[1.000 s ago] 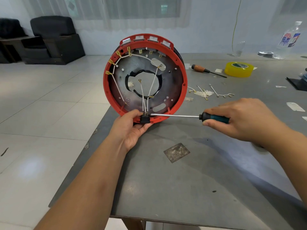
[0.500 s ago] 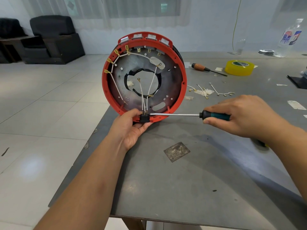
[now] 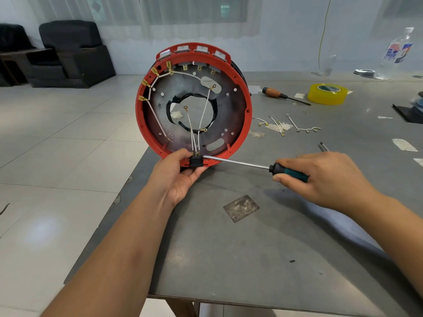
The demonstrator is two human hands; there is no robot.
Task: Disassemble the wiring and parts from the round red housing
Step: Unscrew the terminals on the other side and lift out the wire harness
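The round red housing (image 3: 246,110) stands on edge near the left corner of the grey table (image 3: 251,248), its open face toward me. White wires (image 3: 202,115) with brass terminals run across its metal plate down to a small black connector block (image 3: 196,161) at the bottom rim. My left hand (image 3: 177,177) grips the bottom rim and pinches that block. My right hand (image 3: 320,177) holds a green-handled screwdriver (image 3: 290,171), whose tip touches the block from the right.
Removed wire pieces (image 3: 297,126) lie on the table behind the screwdriver. Farther back are a wooden-handled screwdriver (image 3: 281,95), a yellow tape roll (image 3: 327,93) and a plastic bottle (image 3: 396,56). The table's left edge is close to the housing.
The housing has tilted slightly more upright and my right hand with the screwdriver has shifted a little; the tip stays at the black block.
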